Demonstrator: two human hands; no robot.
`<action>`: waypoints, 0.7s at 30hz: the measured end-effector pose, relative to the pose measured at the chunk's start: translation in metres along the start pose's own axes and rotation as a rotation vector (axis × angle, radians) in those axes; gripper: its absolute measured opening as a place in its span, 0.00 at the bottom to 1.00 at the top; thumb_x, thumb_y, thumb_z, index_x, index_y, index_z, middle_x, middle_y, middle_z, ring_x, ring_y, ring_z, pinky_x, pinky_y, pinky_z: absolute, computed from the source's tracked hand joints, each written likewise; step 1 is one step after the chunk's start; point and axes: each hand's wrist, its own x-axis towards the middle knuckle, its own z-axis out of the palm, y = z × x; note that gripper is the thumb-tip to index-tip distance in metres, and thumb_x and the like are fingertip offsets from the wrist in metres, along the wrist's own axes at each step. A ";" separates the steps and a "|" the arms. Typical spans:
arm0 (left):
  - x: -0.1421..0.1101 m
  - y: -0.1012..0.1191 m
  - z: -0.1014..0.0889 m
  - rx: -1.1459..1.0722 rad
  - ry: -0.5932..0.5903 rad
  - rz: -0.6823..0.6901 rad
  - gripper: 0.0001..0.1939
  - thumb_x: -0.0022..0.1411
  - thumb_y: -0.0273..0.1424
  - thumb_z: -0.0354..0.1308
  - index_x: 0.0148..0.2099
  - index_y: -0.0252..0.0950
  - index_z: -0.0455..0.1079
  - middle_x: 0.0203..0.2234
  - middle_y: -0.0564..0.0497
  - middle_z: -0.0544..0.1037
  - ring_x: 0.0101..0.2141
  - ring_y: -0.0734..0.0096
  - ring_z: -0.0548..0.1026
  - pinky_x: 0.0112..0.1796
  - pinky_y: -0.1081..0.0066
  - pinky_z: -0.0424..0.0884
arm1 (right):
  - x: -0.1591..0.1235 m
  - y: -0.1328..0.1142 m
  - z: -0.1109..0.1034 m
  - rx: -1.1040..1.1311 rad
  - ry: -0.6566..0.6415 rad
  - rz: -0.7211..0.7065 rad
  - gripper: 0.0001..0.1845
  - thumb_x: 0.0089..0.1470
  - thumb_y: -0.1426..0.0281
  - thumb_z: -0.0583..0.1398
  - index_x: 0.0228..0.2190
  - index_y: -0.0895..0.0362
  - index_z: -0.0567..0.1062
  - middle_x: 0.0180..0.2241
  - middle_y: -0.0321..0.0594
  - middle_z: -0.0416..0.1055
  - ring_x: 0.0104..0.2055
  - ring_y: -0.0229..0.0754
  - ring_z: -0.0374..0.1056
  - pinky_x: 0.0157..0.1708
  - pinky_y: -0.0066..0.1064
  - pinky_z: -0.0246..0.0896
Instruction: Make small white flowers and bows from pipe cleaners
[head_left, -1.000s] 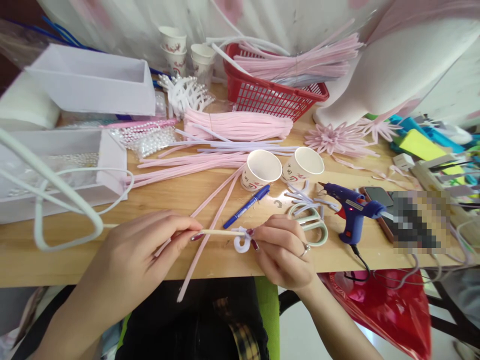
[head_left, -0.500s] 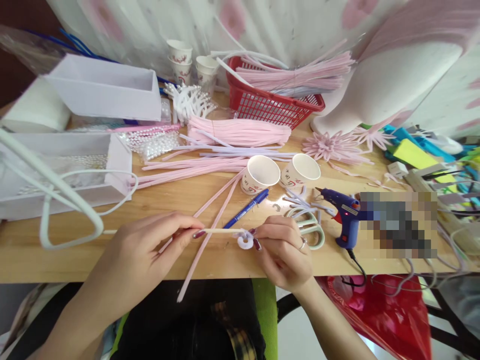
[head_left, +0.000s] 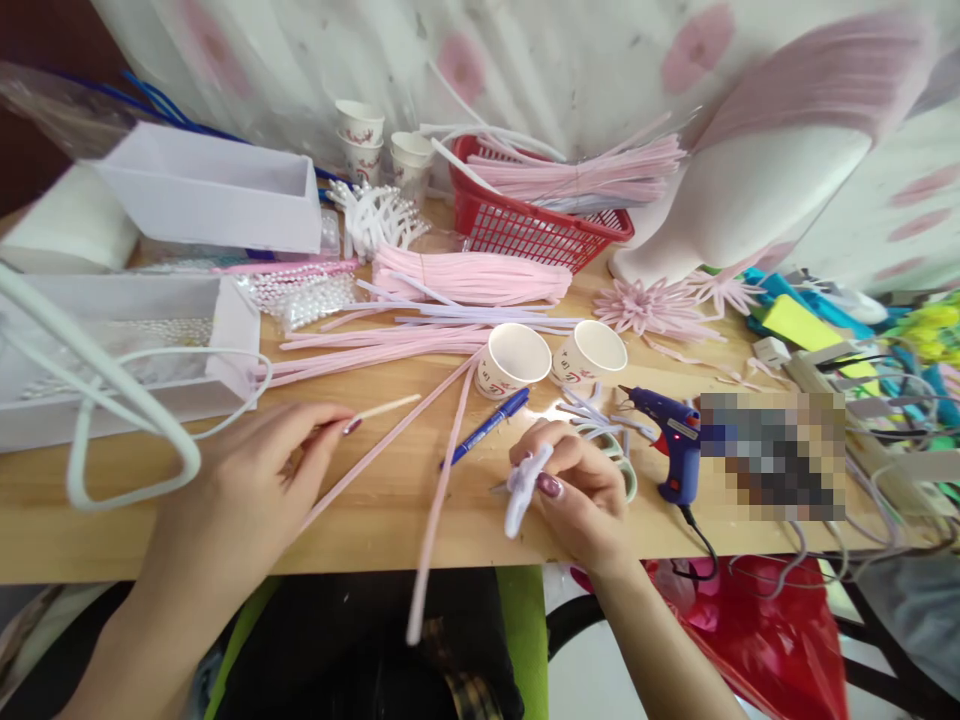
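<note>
Between the thumb and fingers of my left hand (head_left: 259,475) is a thin pale wooden stick (head_left: 388,407), its free end pointing right above the table. My right hand (head_left: 581,490) pinches a small lavender pipe cleaner piece (head_left: 523,497), seen almost edge-on; a thin point sticks out on its left side. The stick and the lavender piece are apart. Loose pink pipe cleaners (head_left: 442,490) run between my hands, one hanging past the table edge. Behind my right hand lie green-handled scissors (head_left: 627,476), partly covered. A blue pen (head_left: 489,427) rests above and left of that hand.
Two paper cups (head_left: 514,358) stand mid-table. A blue glue gun (head_left: 675,430) with a lit red light lies to the right. Behind are a pink pipe cleaner bundle (head_left: 472,275) and a red basket (head_left: 525,222). White boxes (head_left: 217,215) and a white tubular stand (head_left: 142,400) occupy the left.
The stick has come away from the lavender piece. My left hand moved left with it, while my right hand turned the piece edge-on. The hanging pink pipe cleaner shifted right; the view tilted slightly.
</note>
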 end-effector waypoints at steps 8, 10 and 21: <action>0.002 -0.011 0.020 0.006 0.077 0.085 0.04 0.70 0.26 0.57 0.41 0.35 0.74 0.38 0.42 0.81 0.42 0.52 0.80 0.47 0.55 0.74 | 0.005 -0.003 0.003 0.504 -0.027 0.475 0.10 0.53 0.66 0.70 0.25 0.55 0.77 0.29 0.37 0.72 0.31 0.39 0.69 0.31 0.28 0.65; 0.003 0.002 0.017 -0.131 0.035 0.131 0.04 0.68 0.23 0.59 0.44 0.36 0.73 0.42 0.43 0.80 0.45 0.56 0.78 0.49 0.56 0.72 | 0.006 -0.006 0.004 0.527 -0.007 0.559 0.09 0.52 0.67 0.71 0.25 0.56 0.79 0.30 0.38 0.73 0.32 0.39 0.70 0.33 0.28 0.65; 0.005 0.050 0.015 -0.308 -0.101 0.271 0.15 0.69 0.26 0.60 0.56 0.46 0.70 0.56 0.45 0.70 0.57 0.55 0.69 0.57 0.53 0.62 | 0.008 -0.010 0.004 0.510 -0.078 0.608 0.05 0.54 0.69 0.71 0.27 0.54 0.82 0.31 0.36 0.75 0.31 0.37 0.70 0.36 0.28 0.67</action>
